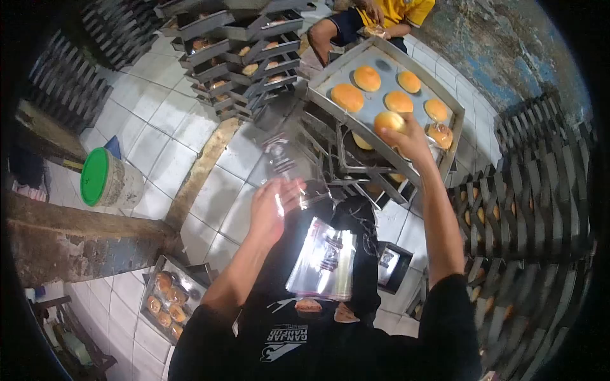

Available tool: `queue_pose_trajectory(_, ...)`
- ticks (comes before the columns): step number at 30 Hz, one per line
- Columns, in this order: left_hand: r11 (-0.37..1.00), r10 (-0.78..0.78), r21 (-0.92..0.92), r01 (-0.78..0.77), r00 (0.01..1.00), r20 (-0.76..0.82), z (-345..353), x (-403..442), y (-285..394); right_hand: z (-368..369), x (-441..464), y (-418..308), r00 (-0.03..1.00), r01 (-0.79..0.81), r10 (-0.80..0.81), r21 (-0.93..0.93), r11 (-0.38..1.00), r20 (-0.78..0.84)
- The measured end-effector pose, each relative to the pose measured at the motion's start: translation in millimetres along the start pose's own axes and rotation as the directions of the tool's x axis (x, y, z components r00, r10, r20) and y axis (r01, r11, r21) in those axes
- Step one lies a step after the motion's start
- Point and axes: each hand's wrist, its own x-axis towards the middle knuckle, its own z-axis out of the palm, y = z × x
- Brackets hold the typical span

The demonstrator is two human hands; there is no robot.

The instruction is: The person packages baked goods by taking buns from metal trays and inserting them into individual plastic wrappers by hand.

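My right hand (412,141) is closed around a golden bun (387,122) over a metal baking tray (325,77). Several more round buns lie on that tray, among them a large bun (347,97) at the left. One at the right edge, a darker bun (440,134), has shiny clear plastic by it. In my left hand (274,206) is a clear printed plastic bag (283,159), pinched at its lower end and partly blurred. A stack of clear printed bags (324,260) rests on my lap.
Tall stacks of baking trays (238,57) with buns stand ahead, and more tray stacks (521,197) rise at the right. A green-lidded bucket (121,181) stands left. Below it, a tray (166,298) holds packed buns. Another person (381,16) sits beyond, handling something.
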Motion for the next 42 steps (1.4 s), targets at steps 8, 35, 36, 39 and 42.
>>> queue_pose_trajectory(8, 0.988, -0.118, -0.098, 0.121, 0.992, 0.04, 46.7, 41.0, -10.7, 64.1, -190.5, -66.6, 0.831, 0.55, -0.557, 0.151, 0.821, -0.001)
queue_pose_trajectory(35, 0.958, 0.213, -0.225, -0.178, 0.967, 0.142, 53.4, -5.9, -42.7, 107.6, -165.4, -73.2, 0.716, 0.696, -0.688, -0.194, 0.691, 0.119)
queue_pose_trajectory(36, 0.956, 0.173, -0.262, -0.13, 0.974, 0.146, 53.8, -12.5, -33.1, 99.3, -172.4, -73.1, 0.689, 0.724, -0.715, -0.149, 0.674, 0.114)
queue_pose_trajectory(39, 0.935, -0.005, -0.344, 0.082, 0.976, 0.218, 47.7, -10.0, -18.7, 94.9, -186.3, -79.6, 0.734, 0.629, -0.652, 0.173, 0.758, 0.188)
queue_pose_trajectory(42, 0.943, -0.124, -0.279, 0.18, 0.971, 0.204, 49.9, -12.1, -15.2, 110.0, -204.7, -62.3, 0.814, 0.374, -0.473, 0.319, 0.871, 0.336)
